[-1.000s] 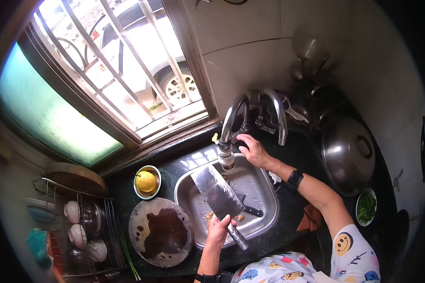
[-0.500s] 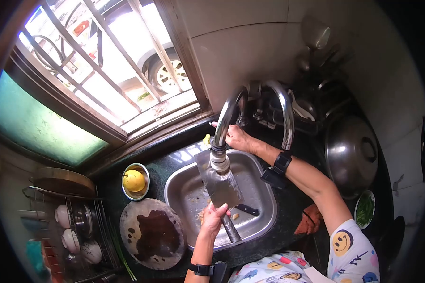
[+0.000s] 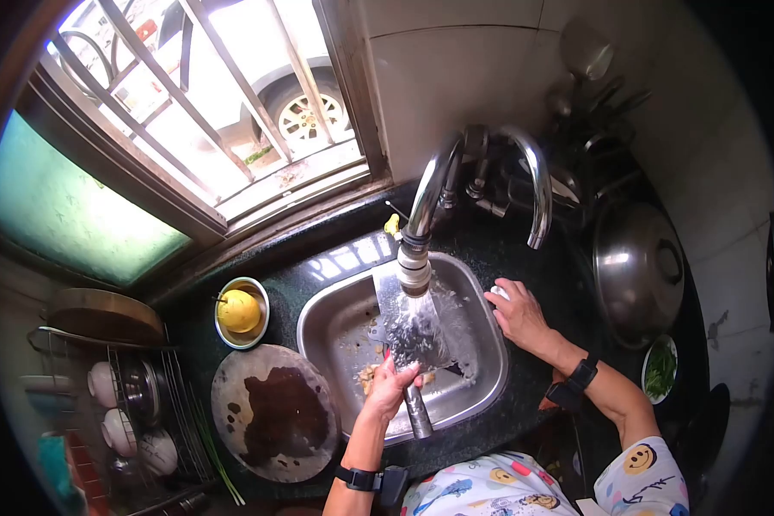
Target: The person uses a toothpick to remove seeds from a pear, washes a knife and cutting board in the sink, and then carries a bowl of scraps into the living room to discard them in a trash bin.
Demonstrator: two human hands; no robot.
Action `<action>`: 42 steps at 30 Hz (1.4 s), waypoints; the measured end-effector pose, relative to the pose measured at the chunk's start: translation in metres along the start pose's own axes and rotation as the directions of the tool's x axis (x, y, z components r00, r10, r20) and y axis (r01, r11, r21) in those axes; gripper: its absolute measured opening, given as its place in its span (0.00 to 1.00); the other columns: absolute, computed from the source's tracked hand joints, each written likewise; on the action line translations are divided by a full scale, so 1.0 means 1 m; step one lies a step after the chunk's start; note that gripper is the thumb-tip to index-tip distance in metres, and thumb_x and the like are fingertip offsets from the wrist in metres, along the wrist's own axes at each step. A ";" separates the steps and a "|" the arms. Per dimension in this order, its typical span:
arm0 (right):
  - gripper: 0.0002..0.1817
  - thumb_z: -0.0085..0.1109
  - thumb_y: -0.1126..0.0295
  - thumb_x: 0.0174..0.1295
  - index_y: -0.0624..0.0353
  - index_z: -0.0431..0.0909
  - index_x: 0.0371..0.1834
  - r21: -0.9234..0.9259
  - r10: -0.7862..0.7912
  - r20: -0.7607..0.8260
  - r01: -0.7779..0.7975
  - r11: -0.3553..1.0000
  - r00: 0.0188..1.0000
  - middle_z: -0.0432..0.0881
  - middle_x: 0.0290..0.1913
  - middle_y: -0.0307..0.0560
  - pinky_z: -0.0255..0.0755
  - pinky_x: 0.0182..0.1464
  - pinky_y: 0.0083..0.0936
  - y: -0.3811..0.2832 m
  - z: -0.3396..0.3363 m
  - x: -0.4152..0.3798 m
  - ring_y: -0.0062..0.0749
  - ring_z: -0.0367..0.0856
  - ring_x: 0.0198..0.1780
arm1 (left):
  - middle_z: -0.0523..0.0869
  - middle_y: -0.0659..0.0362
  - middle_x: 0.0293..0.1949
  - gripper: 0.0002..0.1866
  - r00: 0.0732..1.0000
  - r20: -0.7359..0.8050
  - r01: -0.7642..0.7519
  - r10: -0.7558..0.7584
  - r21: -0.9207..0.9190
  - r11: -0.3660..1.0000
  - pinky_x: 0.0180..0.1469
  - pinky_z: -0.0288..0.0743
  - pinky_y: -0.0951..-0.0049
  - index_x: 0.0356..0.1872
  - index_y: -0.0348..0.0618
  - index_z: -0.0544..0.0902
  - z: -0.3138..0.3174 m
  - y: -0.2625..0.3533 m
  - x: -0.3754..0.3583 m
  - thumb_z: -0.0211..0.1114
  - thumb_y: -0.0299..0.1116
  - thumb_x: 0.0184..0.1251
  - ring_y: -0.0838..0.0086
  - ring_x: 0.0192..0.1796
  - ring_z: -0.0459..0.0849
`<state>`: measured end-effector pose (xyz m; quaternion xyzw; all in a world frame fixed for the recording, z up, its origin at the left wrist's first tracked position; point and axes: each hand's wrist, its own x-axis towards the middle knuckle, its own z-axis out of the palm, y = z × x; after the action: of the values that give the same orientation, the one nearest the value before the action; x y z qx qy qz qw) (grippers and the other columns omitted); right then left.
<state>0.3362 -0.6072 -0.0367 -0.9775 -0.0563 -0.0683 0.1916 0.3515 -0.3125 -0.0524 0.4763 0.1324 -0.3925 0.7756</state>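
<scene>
My left hand (image 3: 391, 384) grips a cleaver (image 3: 387, 301) near the base of its blade, its metal handle (image 3: 418, 413) pointing toward me. The broad blade lies over the sink (image 3: 316, 331), under the faucet head (image 3: 414, 273). Water splashes across the blade, hiding part of it. Beyond the sink's right rim, my right hand (image 3: 525, 320) has its fingers curled around a small white thing (image 3: 497, 293) that I cannot make out. Food scraps (image 3: 368, 377) lie in the basin. A second knife, dark-handled, is mostly hidden by the splashing.
Left of the sink are a wet round cutting board (image 3: 232, 391) and a bowl with a yellow fruit (image 3: 239, 311). A dish rack (image 3: 174, 404) stands further left. At right are a large metal lid (image 3: 632, 267) and a dish of chopped greens (image 3: 660, 371).
My right hand has come from behind the faucet to the sink's right side. Water now runs onto the blade. The cleaver stays under the faucet in my left hand.
</scene>
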 end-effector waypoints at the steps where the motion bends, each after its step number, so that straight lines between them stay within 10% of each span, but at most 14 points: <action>1: 0.19 0.63 0.75 0.52 0.58 0.80 0.50 0.059 0.038 0.052 -0.041 0.997 0.998 0.74 0.57 0.55 0.73 0.55 0.41 0.005 0.006 -0.005 0.50 0.73 0.58 | 0.78 0.62 0.32 0.10 1.000 0.000 0.004 -0.004 -0.001 1.000 0.35 0.78 0.73 0.45 0.40 0.73 -0.003 -0.003 -0.001 0.63 0.22 0.66 0.76 0.30 0.80; 9: 0.26 0.59 0.82 0.57 0.66 0.71 0.61 0.584 -0.233 -0.019 0.200 0.786 0.972 0.77 0.58 0.59 0.74 0.60 0.33 -0.096 0.025 0.011 0.51 0.77 0.60 | 0.77 0.63 0.30 0.14 0.999 0.010 -0.034 0.034 -0.019 0.999 0.31 0.73 0.76 0.48 0.41 0.71 -0.001 -0.016 -0.016 0.62 0.19 0.64 0.80 0.26 0.75; 13: 0.22 0.55 0.74 0.62 0.61 0.72 0.61 0.494 -0.555 0.023 0.473 0.729 0.831 0.75 0.61 0.57 0.62 0.68 0.47 -0.103 0.073 0.015 0.49 0.71 0.66 | 0.78 0.63 0.30 0.17 0.999 -0.010 -0.035 0.035 0.008 0.999 0.30 0.72 0.77 0.49 0.41 0.71 -0.004 -0.016 -0.029 0.64 0.18 0.60 0.81 0.23 0.74; 20: 0.21 0.55 0.75 0.57 0.60 0.76 0.57 0.278 -0.232 0.081 0.202 0.939 0.969 0.78 0.57 0.56 0.63 0.67 0.47 -0.068 0.087 0.049 0.48 0.75 0.62 | 0.77 0.63 0.30 0.22 0.998 0.048 0.028 -0.028 0.003 1.000 0.27 0.69 0.79 0.54 0.39 0.71 -0.005 -0.013 -0.056 0.64 0.17 0.58 0.82 0.23 0.72; 26: 0.18 0.58 0.76 0.54 0.64 0.78 0.50 0.564 -0.451 -0.007 0.376 0.735 0.892 0.80 0.54 0.57 0.67 0.64 0.46 -0.137 0.058 -0.006 0.47 0.78 0.59 | 0.77 0.65 0.29 0.23 0.999 0.012 0.032 -0.033 0.037 0.999 0.26 0.67 0.80 0.56 0.39 0.71 -0.016 -0.022 -0.038 0.64 0.17 0.58 0.83 0.23 0.74; 30: 0.17 0.57 0.74 0.56 0.60 0.79 0.50 0.392 -0.464 -0.107 0.466 0.793 0.879 0.82 0.51 0.51 0.60 0.68 0.47 -0.114 0.080 0.016 0.41 0.78 0.59 | 0.77 0.65 0.30 0.21 1.000 0.010 0.011 -0.012 0.091 0.996 0.26 0.67 0.83 0.55 0.38 0.73 -0.002 -0.006 -0.048 0.63 0.17 0.59 0.84 0.22 0.71; 33: 0.16 0.53 0.78 0.55 0.59 0.79 0.47 0.168 -0.231 -0.074 0.240 0.956 0.970 0.82 0.45 0.47 0.65 0.55 0.44 -0.078 0.072 0.053 0.40 0.76 0.49 | 0.77 0.65 0.30 0.22 0.999 0.039 0.024 -0.027 0.076 0.997 0.26 0.67 0.83 0.56 0.38 0.73 -0.003 -0.006 -0.051 0.63 0.17 0.59 0.85 0.21 0.71; 42: 0.20 0.60 0.78 0.53 0.59 0.79 0.52 0.391 -0.396 -0.057 0.385 0.836 0.917 0.80 0.51 0.46 0.67 0.52 0.38 -0.122 0.036 -0.034 0.39 0.76 0.49 | 0.79 0.62 0.32 0.19 1.000 0.002 -0.030 0.030 -0.099 0.995 0.28 0.73 0.79 0.54 0.40 0.72 -0.015 -0.015 -0.043 0.63 0.19 0.63 0.83 0.24 0.75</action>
<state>0.2898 -0.4840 -0.0299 -0.8873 -0.2694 -0.0805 0.3655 0.3148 -0.2823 -0.0443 0.4386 0.1433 -0.3746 0.8042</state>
